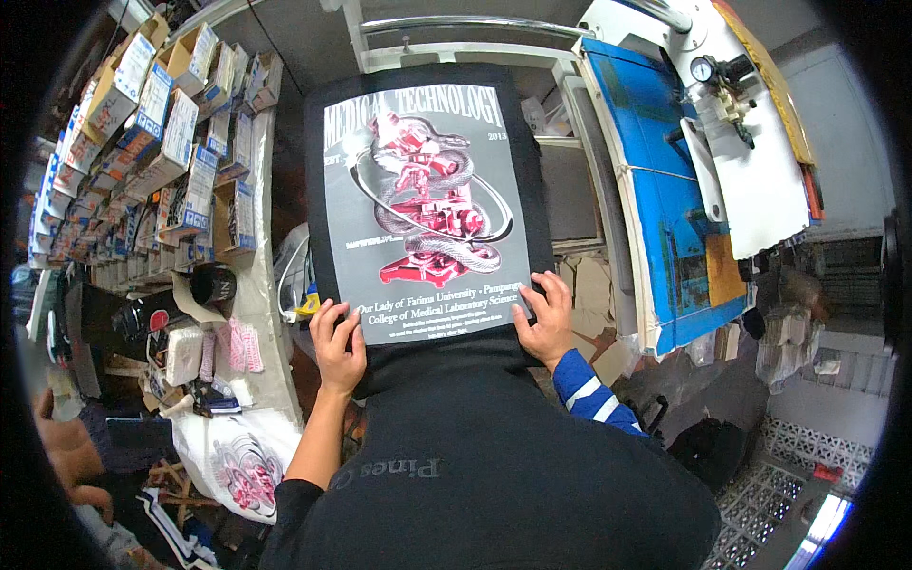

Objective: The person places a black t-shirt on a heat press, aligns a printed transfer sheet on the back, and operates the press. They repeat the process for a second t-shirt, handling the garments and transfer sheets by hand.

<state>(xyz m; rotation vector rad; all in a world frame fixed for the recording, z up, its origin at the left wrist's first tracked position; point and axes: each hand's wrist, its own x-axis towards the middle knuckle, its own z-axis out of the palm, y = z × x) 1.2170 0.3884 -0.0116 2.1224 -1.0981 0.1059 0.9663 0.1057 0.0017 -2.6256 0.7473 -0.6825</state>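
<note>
A black garment (535,218) is spread over the flat bed in front of me. On it lies a large grey sheet (351,256) printed with a red microscope, a snake coiled round it and white lettering. My left hand (338,350) rests at the sheet's near left corner, fingertips on its edge and fingers stretched out. At the near right corner my right hand (547,321) lies with fingers spread, its thumb and fingertips on the edge. A blue sleeve with white stripes covers my right forearm. Cloth below the sheet merges with the black clothing in front of me.
A blue-faced press plate (655,190) stands at the right, beside a pressure gauge (701,69). Open cardboard boxes (171,142) fill the left. Nearby are a black cap (214,283) and a white printed bag (204,446). Another person's arm (71,446) shows at far left.
</note>
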